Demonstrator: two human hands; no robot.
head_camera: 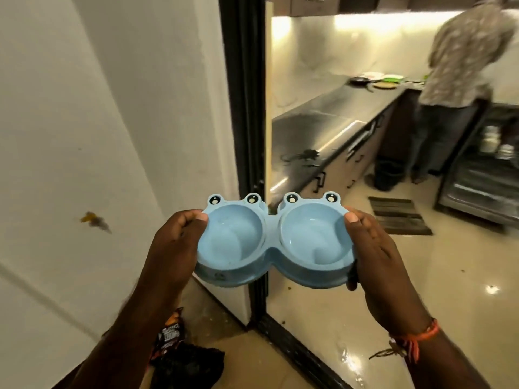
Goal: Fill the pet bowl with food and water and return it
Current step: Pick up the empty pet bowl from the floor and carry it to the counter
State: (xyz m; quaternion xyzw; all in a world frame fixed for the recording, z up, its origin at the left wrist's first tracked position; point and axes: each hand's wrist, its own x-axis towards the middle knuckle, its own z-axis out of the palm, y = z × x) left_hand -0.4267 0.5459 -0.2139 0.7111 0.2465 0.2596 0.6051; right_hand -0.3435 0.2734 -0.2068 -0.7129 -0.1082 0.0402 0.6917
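Both hands are holding a blue double bowl (273, 242) in the air before a dark door frame (244, 108), the left hand (175, 245) gripping its left end with the thumb on the rim and the right hand (373, 248) cupping its right end, thumb on the rim too. Both round wells are showing bare blue bottoms, with no food or water visible. A dark wrapper (182, 352) is lying on the floor (449, 276) below, and another person (460, 66) is standing at the far end of the kitchen counter (323, 127).
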